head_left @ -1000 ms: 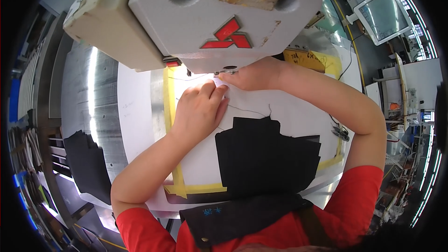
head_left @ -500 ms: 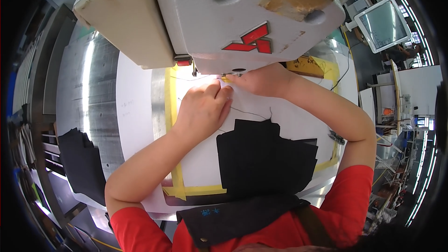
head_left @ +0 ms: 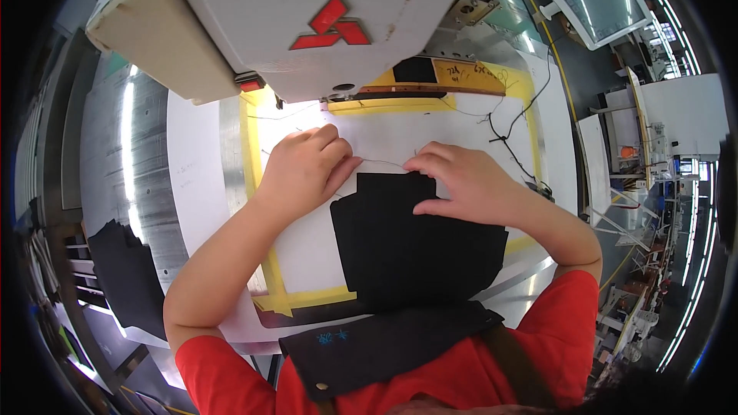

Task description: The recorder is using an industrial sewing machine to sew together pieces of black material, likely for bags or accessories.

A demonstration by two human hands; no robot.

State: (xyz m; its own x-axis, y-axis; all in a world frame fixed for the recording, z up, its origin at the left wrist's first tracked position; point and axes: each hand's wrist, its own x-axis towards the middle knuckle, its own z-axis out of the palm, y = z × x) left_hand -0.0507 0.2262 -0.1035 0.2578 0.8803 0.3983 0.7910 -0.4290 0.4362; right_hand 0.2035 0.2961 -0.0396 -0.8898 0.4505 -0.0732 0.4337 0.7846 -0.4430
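Note:
Below the white sewing-machine head (head_left: 323,31), my left hand (head_left: 311,161) rests on the white work surface (head_left: 300,246) with its fingers curled down; what they hold, if anything, is hidden. A thin thread (head_left: 380,160) runs from near its thumb toward my right hand (head_left: 453,184). My right hand is over the top edge of a stack of black cut pieces (head_left: 415,253), fingertips touching it near the thread, thumb spread apart. The presser foot area (head_left: 332,100) is just beyond my left fingers.
Yellow tape (head_left: 269,261) frames the white surface. A dark cord (head_left: 519,146) lies at the right. More black pieces (head_left: 123,277) sit on the metal table (head_left: 115,154) at left. A wooden bar (head_left: 469,90) lies behind my hands, and a screen (head_left: 600,0) stands top right.
My right hand has left the presser foot, moving down to the black pieces, its fingers spreading. My left hand has shifted slightly but stays curled near the machine. The view has also shifted.

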